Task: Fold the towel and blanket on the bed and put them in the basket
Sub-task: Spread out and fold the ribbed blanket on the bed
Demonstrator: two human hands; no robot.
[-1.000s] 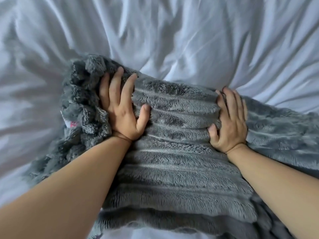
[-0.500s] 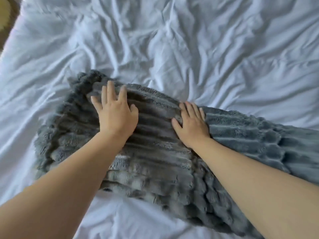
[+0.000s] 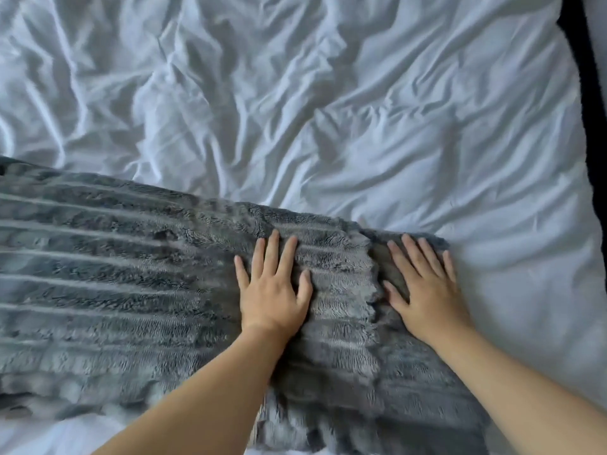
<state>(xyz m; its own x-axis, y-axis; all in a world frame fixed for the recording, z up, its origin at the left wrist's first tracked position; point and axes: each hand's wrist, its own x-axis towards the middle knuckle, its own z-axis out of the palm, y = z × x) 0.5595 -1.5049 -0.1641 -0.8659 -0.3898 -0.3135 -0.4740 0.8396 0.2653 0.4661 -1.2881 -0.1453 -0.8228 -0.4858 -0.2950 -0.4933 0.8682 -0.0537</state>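
A rumpled white bed sheet (image 3: 328, 110) covers the bed, with a dark strip (image 3: 588, 93) along its far right edge. The grey ribbed plush blanket (image 3: 115, 274) lies folded across the near left. The left hand (image 3: 274, 290) and right hand (image 3: 423, 284) both press flat on it, fingers straight, grasping nothing.

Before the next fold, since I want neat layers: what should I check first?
1. Left hand flat on the grey ribbed plush blanket: ok.
2. Right hand flat on its right end: ok.
3. Layer edges matched: not ok; the upper layer's wavy edge ends between the hands, short of the lower layer.
4. Free wrinkled white sheet beyond the blanket: ok.
5. Basket within reach: cannot tell, not in view.
6. Towel's whereabouts: cannot tell, not in view.
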